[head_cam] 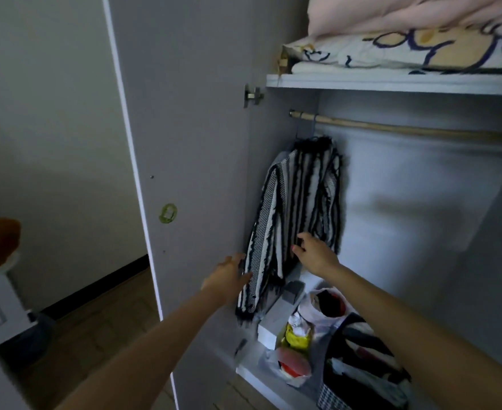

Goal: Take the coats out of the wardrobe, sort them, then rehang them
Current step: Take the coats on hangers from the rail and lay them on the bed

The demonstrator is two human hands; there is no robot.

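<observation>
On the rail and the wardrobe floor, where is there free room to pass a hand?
The wooden rail is bare to the right of the striped coat, in front of the back panel. The floor is crowded with plastic bags, a white box and a checked bag. Both hands are at the coat's lower edge.

The upper shelf [391,81] carries a folded patterned quilt [421,51] with pink bedding [406,13] on top, reaching its left end. The wardrobe floor [252,371] holds a white box [272,325] near its left side, plastic bags [291,365] at the front edge, and a dark checked bag [359,368] further right.
</observation>
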